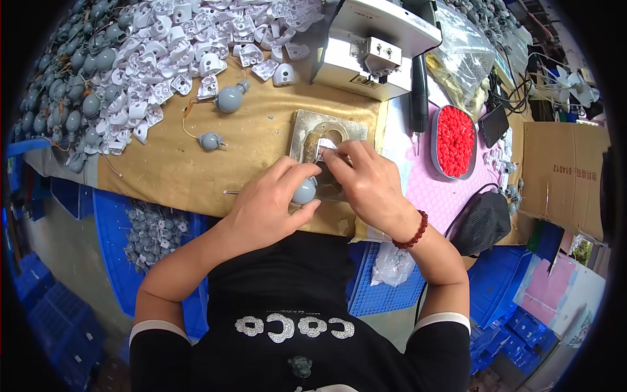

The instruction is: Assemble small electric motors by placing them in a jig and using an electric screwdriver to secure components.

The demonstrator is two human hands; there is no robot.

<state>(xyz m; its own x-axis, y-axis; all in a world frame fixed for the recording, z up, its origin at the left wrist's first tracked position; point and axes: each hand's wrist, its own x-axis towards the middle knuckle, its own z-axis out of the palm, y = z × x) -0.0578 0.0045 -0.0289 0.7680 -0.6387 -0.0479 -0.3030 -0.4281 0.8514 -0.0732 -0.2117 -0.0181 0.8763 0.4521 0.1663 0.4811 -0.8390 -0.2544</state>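
My left hand point(271, 202) is closed round a grey, ball-shaped plastic part point(304, 191), thumb and fingers at its sides. My right hand point(368, 181) pinches a small white molded plastic piece point(324, 145) just beyond the grey part. Both hands are over a square metal fixture point(302, 122) with a ring-shaped recess, and they hide much of it. The fingertips meet closely, so whether the white piece touches the grey part is not clear. Left of the fixture lie two loose grey ball-shaped parts point(229, 99), joined by a thin wire.
White plastic shells point(171, 49) are heaped at the far left, beside a pile of grey parts point(78, 62). A white machine point(362, 46) stands at the back. A black electric screwdriver point(418, 95), a dish of red pieces point(455, 140) and a black pouch point(484, 225) are to the right.
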